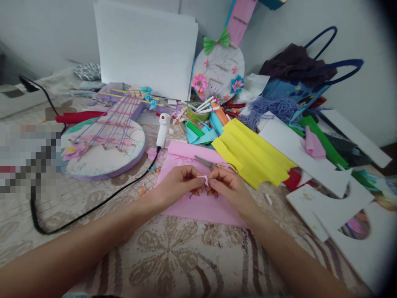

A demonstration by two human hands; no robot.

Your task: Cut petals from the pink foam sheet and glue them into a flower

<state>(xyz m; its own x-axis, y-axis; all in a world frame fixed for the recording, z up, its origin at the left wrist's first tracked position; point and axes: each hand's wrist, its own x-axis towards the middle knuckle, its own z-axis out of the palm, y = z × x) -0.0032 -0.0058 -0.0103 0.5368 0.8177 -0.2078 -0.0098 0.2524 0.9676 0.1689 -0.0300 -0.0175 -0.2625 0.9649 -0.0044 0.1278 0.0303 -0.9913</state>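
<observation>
My left hand (180, 184) and my right hand (228, 188) meet over a pink paper sheet (192, 205) lying on the patterned cloth. Both pinch a small piece of pink paper (204, 179) between their fingertips, fingers curled in. A pair of scissors (214, 164) lies on the pink sheet just beyond my fingers. Folded yellow paper (251, 153) lies to the right of the scissors.
A white glue gun (163, 129) with a black cord (93, 209) lies left of the pink sheet. A guitar-shaped craft board (105, 142) sits at the left. White foam cutouts (328, 194), a blue bag (297, 89), yarn and coloured paper crowd the right; white sheets (145, 49) lean against the wall.
</observation>
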